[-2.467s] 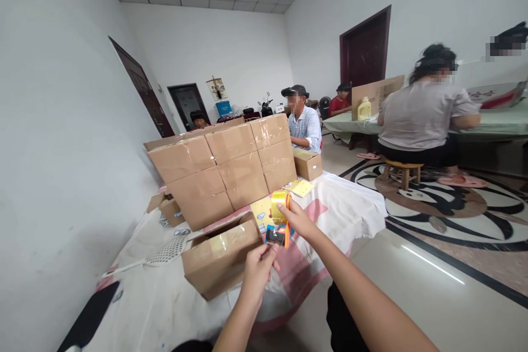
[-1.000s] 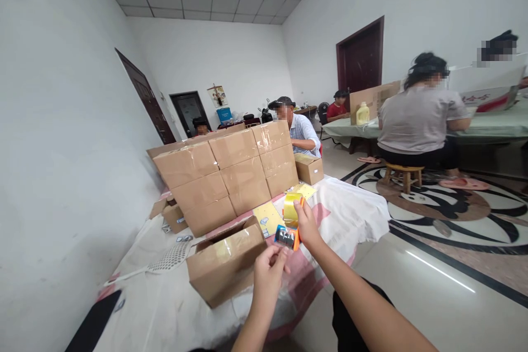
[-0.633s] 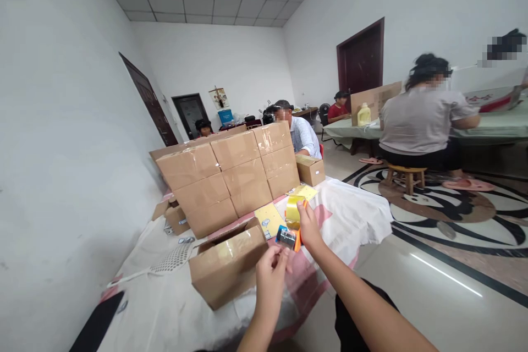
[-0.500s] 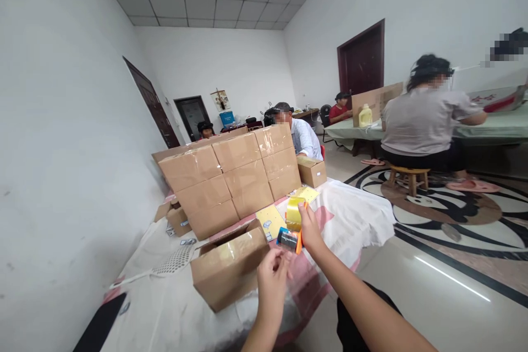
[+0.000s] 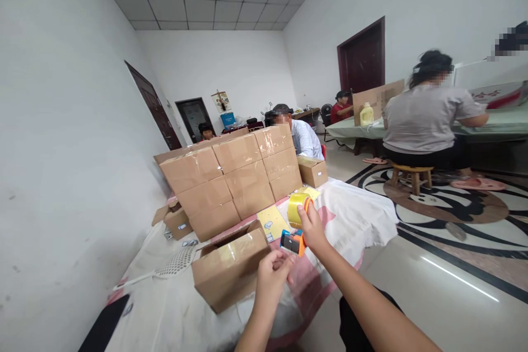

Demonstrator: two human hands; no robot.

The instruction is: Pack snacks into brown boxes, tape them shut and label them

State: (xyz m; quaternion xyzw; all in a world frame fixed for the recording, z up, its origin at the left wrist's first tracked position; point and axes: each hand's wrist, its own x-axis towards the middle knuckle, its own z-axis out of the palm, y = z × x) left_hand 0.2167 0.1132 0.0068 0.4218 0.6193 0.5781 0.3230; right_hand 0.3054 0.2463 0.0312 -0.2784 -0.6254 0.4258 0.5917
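Observation:
My right hand (image 5: pixel 312 229) grips an orange tape dispenser (image 5: pixel 295 241) loaded with a roll of yellowish clear tape (image 5: pixel 296 208). My left hand (image 5: pixel 270 278) pinches the loose end of the tape just below the dispenser's blue head. Both hands hover at the right end of a brown cardboard box (image 5: pixel 229 267) lying on the cloth-covered table (image 5: pixel 350 214); its top seam shows shiny tape.
A wall of several taped cartons (image 5: pixel 231 176) stands behind the box. Yellow sheets (image 5: pixel 270 220), a small box (image 5: pixel 313 170), a white mesh swatter (image 5: pixel 173 261) and a dark object (image 5: pixel 103 327) lie on the table. Other people sit at tables behind and right (image 5: pixel 424 115).
The view has drifted slightly; my hands and the dispenser stay by the box's right end, the left hand still pinching the tape end close under the dispenser.

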